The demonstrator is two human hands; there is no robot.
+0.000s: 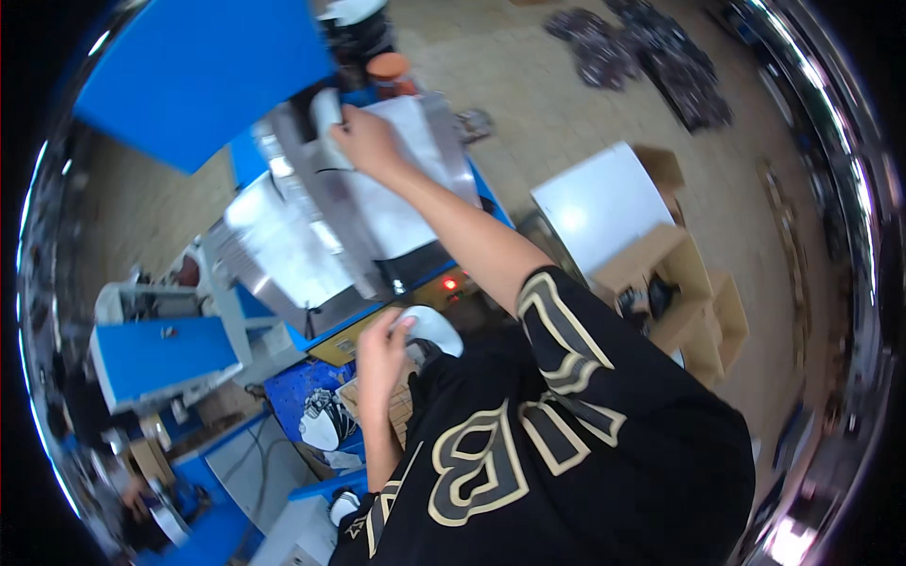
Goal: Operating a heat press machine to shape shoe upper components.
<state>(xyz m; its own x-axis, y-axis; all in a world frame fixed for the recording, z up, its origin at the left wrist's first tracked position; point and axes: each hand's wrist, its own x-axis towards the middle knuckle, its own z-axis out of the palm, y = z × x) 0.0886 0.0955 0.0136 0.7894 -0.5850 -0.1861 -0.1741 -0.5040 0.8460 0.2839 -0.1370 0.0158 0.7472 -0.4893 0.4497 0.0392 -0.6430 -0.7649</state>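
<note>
My right arm stretches forward over a flat machine bed. At its far end my right hand (366,141) is closed, pinching the edge of a white curved piece (327,111); motion blurs it. Under that forearm lies a white sheet (406,222) on the bed, with a second white sheet (293,250) to the left beyond a metal bar (326,231). Close to my body, my left hand (377,357) grips a white rounded piece (436,330) with a dark part below it. Its exact kind is unclear.
A big blue panel (208,80) rises over the far left. An orange-lidded container (389,68) stands behind the bed. Open cardboard boxes (675,274) and a white board (604,200) are at the right. A blue crate (297,387) with white-and-black pieces sits at my left.
</note>
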